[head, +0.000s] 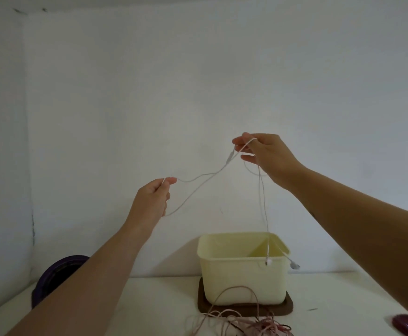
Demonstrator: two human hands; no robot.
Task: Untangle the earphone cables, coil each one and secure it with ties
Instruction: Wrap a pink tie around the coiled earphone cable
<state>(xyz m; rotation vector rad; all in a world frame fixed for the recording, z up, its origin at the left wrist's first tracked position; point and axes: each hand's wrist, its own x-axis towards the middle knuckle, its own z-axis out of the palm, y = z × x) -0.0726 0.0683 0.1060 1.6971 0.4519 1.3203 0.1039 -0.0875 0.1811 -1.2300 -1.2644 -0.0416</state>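
White table, pink cable tangle partly off-frame.

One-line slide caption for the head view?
Left hand and right hand stretch a white earphone cable above a cream tub.

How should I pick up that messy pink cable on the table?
Pinch the top of the tall loop that arches up out of the pink cable pile, coming down from above. It stands clear of the tangle, in front of the tub, so your fingers probably snag nothing else.
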